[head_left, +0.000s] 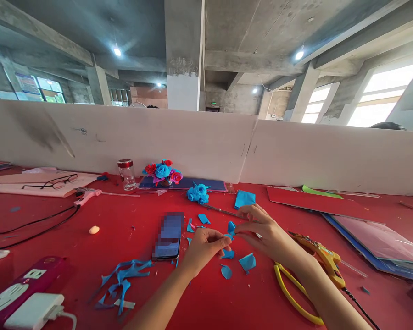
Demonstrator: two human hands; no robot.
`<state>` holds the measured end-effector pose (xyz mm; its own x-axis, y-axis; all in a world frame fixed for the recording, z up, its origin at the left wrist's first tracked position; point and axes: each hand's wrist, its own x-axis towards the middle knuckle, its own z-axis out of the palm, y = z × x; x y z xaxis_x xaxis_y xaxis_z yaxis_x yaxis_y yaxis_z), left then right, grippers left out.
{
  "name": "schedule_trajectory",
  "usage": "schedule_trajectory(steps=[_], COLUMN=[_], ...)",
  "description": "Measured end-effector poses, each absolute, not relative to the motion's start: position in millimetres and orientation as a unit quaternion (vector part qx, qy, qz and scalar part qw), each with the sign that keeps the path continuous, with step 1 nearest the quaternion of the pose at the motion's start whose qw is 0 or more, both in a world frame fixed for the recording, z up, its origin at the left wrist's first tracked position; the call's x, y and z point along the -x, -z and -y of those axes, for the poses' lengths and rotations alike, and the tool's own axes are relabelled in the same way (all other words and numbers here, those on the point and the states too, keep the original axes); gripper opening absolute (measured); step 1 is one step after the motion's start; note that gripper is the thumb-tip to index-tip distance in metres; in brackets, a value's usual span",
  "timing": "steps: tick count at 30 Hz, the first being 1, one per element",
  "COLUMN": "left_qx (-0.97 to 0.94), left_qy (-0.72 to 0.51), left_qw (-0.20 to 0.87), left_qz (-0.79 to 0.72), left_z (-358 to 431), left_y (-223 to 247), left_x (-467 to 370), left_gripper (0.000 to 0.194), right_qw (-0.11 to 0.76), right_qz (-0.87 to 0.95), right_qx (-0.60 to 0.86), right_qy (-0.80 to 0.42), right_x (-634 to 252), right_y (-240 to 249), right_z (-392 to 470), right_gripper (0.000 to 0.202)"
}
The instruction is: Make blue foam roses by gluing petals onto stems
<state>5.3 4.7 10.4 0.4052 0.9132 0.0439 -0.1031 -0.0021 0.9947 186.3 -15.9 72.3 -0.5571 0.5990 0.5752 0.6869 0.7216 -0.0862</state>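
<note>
My left hand (208, 246) is closed in a pinch over the red table. A small curled blue paper petal (231, 228) rises at its fingertips. Close by on the right, my right hand (263, 229) has its fingers curved and apart, the tips beside that petal; whether they touch it is unclear. Loose cut petals lie around and below the hands, among them a round one (226, 272) and a wider one (247, 262). Behind the hands lies a cluster of blue paper flowers (198, 193) on a stem, near a blue paper square (244, 199).
A phone (168, 236) and blue paper scraps (122, 279) lie left. Yellow-handled scissors (281, 286) and a yellow glue gun (325, 259) sit by my right forearm. Farther off are a flower bouquet (163, 171), glass jar (127, 176), pink glue gun (87, 196) and power strip (44, 263).
</note>
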Motion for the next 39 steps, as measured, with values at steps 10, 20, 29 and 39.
schedule_trajectory(steps=[10, 20, 29, 39], left_qx=[-0.585, -0.606, -0.654, -0.839], left_qy=[-0.401, -0.386, -0.396, -0.329], left_qw=[0.599, 0.578, 0.511, 0.119], left_qz=[-0.372, -0.386, -0.392, -0.416], left_z=[-6.5, -3.7, -3.8, -2.4], left_y=[-4.0, -4.2, 2.1, 2.7], left_x=[-7.2, -9.7, -10.9, -6.7], left_gripper=[0.031, 0.028, 0.02, 0.027], right_qw=[0.27, 0.25, 0.255, 0.252], right_qz=[0.886, 0.903, 0.873, 0.862], right_qx=[0.374, 0.349, 0.416, 0.439], right_qy=[0.049, -0.025, -0.014, 0.016], right_x=[-181.5, -182.0, -180.2, -177.6], right_y=[-66.7, -64.9, -59.5, -46.3], right_z=[11.6, 4.8, 6.0, 3.4], right_gripper=[0.017, 0.01, 0.007, 0.01])
